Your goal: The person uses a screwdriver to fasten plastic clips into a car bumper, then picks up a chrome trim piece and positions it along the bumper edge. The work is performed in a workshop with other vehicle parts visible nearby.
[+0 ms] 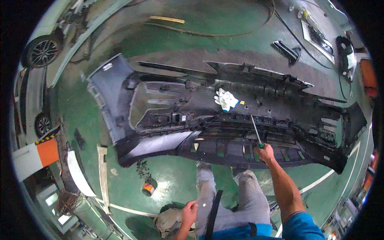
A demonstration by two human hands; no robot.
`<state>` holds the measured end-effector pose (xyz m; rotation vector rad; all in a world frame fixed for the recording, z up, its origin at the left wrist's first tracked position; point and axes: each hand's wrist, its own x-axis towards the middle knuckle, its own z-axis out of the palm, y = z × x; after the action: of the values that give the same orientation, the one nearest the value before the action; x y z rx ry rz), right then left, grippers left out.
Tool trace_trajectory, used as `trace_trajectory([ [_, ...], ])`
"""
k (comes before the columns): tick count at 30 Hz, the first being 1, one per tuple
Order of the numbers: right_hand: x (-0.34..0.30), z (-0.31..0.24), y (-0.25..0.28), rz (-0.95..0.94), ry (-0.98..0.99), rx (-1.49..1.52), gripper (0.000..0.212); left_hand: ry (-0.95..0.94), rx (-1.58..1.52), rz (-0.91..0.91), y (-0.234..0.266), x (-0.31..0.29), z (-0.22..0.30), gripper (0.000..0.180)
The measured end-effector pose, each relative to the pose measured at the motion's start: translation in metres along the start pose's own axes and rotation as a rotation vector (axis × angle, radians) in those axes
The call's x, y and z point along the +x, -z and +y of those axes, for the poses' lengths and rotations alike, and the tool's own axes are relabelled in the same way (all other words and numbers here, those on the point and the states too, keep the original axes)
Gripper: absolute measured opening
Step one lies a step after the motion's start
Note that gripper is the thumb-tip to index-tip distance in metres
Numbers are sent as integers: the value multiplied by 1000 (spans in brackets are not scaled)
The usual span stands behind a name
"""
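A large black car bumper point(192, 155) lies with its inner side up on the floor in front of my legs. My right hand point(265, 154) is closed round the green handle of a long screwdriver point(256, 130). The shaft points away from me, its tip over the bumper's middle. A pair of white work gloves point(226, 99) with blue cuffs rests on the bumper, beyond and left of the screwdriver tip. Beside my left thigh, my left hand point(189, 213) is held with its fingers curled in. Whatever it may hold is hidden.
Small dark parts point(143, 170) lie scattered by an orange-labelled can point(147, 189) on the green floor. A long wooden strip point(103, 176) and a white curved panel point(78, 174) are at left. Behind the bumper runs a hose point(224, 35). A car wheel point(43, 52) stands far left.
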<state>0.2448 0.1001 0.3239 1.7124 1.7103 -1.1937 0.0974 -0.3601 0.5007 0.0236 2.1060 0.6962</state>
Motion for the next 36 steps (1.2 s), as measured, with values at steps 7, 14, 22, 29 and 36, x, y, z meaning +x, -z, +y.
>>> trace_trajectory([
  [7, 148, -73, -113, 145, 52, 104, 39, -368, 384, -372, -26, 152, -11, 28],
  [14, 264, -140, -184, 312, 90, -3, 82, -340, 621, -491, -19, 204, -30, 25],
  [22, 336, -146, -208, 340, 72, -41, 103, -502, 619, -370, -10, 226, -17, 10],
  [29, 351, -144, -229, 382, -20, -4, 67, -426, 676, -376, -6, 228, -10, 14],
  [36, 313, -129, -231, 360, 63, 205, 40, -431, 731, -412, -12, 219, -10, 16],
])
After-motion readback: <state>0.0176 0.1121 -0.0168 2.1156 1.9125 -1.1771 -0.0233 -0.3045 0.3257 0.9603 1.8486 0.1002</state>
